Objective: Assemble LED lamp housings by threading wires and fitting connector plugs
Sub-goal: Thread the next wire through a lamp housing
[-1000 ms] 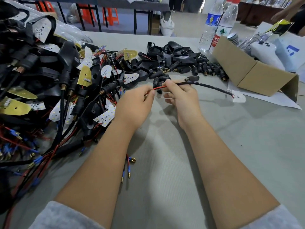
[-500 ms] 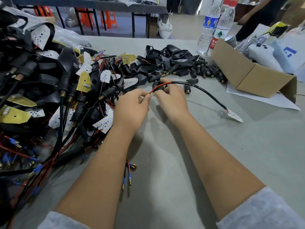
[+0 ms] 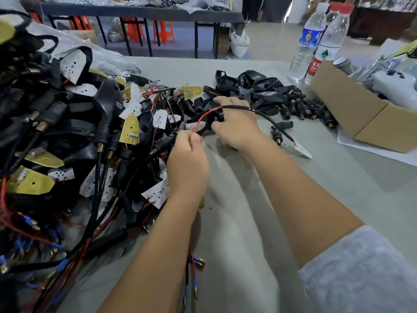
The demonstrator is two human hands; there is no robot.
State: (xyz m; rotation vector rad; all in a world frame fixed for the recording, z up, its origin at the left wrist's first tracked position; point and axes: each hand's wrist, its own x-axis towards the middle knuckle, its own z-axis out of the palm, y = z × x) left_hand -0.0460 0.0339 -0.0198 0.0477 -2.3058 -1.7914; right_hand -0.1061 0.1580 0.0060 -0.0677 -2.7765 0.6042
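Left hand (image 3: 188, 163) pinches the bare red end of the wire (image 3: 259, 111) between thumb and fingertips, near the middle of the worktop (image 3: 248, 222). The wire arcs up over the back of the right hand (image 3: 237, 125), then runs as black sheathed cable down to a small white LED board (image 3: 302, 150) lying flat toward the right edge. Right hand's fingers curl onto black housings (image 3: 255, 86) heaped toward the far edge; whether they grip one, cannot tell. Finished assemblies (image 3: 67, 132) piled along the left edge. Cardboard box (image 3: 361, 114) and two water bottles (image 3: 316, 41) at the far right corner.
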